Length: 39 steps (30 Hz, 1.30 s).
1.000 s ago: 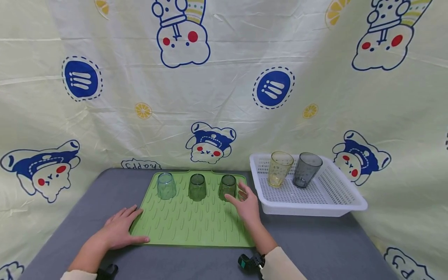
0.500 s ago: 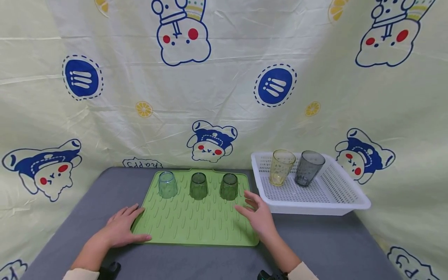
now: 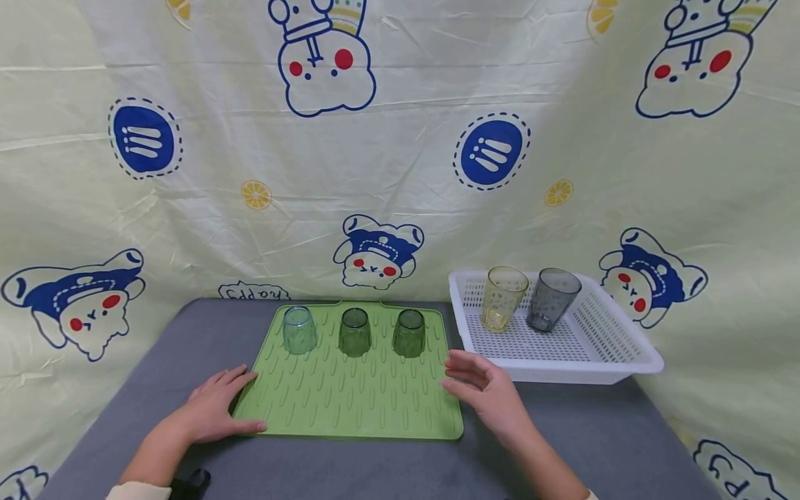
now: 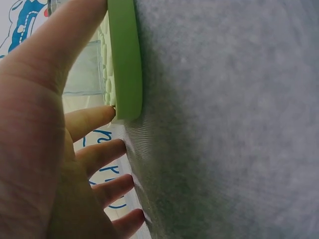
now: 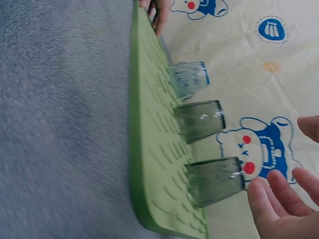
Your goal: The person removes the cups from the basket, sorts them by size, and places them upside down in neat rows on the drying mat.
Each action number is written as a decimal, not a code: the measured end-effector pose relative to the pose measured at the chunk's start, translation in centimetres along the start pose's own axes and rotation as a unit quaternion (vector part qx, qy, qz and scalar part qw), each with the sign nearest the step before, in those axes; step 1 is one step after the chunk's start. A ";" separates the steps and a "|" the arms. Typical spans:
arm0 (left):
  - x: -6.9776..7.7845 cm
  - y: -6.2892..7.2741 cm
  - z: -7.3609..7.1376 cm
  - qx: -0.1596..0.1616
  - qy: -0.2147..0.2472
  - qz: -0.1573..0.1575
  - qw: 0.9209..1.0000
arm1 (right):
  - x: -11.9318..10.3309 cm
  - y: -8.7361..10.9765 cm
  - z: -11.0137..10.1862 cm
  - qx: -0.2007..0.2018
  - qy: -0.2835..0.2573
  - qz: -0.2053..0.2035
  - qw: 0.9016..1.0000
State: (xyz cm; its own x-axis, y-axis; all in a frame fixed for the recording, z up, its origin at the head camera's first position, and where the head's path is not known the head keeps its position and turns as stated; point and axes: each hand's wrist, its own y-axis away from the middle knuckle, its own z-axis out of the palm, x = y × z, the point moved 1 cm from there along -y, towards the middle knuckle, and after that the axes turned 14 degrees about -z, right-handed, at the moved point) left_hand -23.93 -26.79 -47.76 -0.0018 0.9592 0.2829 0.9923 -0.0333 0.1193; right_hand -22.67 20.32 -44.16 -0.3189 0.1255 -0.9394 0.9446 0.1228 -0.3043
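Note:
My left hand (image 3: pixel 209 411) rests at the near left corner of a green ridged drying mat (image 3: pixel 350 406), fingers spread. In the left wrist view the thumb and index fingertip touch the mat's edge. Three drinking glasses stand upside down in a row along the mat's far side: a light blue glass (image 3: pixel 300 332), a dark green glass (image 3: pixel 355 333) in the middle and another dark glass (image 3: pixel 409 335) at the right. My right hand (image 3: pixel 494 397) hovers by the mat's right edge, fingers loosely bent and holding nothing, apart from the nearest glass (image 5: pixel 217 181).
Right of the mat stands a white perforated basket (image 3: pixel 562 371). In it a yellowish glass (image 3: pixel 502 302) and a grey glass (image 3: pixel 550 302) lean, mouths up. A grey cloth (image 3: pixel 350 465) covers the table. Behind hangs a printed curtain (image 3: pixel 400 160).
My right hand has drawn back from the rightmost glass on the mat, moving right and toward me. The left hand has stayed at the mat's corner, and the glasses stand as before.

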 end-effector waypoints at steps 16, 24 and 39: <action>-0.5 -0.2 0.0 -0.009 0.006 0.004 1.000 | -3.2 -0.9 -6.4 0.048 0.094 -0.093 0.990; -0.6 -0.2 0.0 -0.009 0.004 0.007 1.000 | -4.1 -1.9 -9.1 0.084 0.132 -0.105 0.982; -0.4 -0.2 -0.2 -0.017 0.008 0.004 1.000 | -4.9 -5.2 -14.1 0.143 0.186 -0.107 0.966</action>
State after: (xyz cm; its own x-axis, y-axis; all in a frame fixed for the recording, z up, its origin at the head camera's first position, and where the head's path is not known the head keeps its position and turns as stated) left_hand -24.13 -27.19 -47.74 0.0038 0.9543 0.2989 0.9874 -0.0509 0.1500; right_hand -27.10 32.98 -35.81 -0.4652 0.4785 -0.7447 0.8195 -0.0852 -0.5667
